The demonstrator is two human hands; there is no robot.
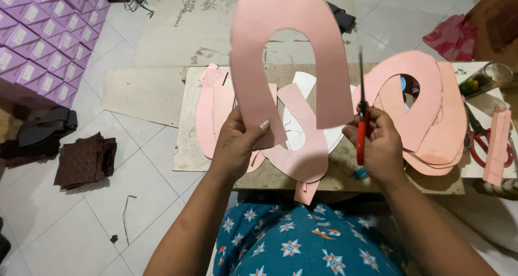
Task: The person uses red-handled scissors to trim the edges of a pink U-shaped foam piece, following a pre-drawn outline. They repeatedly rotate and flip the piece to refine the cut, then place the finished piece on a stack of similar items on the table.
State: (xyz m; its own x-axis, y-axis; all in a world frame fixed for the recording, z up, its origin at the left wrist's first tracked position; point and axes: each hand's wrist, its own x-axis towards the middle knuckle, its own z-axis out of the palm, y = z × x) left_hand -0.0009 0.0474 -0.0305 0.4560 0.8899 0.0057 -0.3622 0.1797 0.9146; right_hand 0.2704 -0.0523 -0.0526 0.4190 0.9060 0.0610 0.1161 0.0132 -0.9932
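Left hand (237, 141) clamped on pink arch-shaped foam cutout (288, 49), right hand (380, 144) gripping red-handled scissors (361, 119)

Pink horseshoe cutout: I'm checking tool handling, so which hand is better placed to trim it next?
Probably the right hand: it holds the red-handled scissors beside the pink horseshoe cutout, which the left hand steadies.

Crowded table ahead, open floor to your left

Pink cut pieces (431, 108) cover most of the table (189, 146), and the raised pink arch (286, 55) blocks the middle. You have a clear gap between your left hand (237, 141) and right hand (380, 146). On the right, spare scissors (480, 141) and a glass jar (485, 77) crowd the edge.
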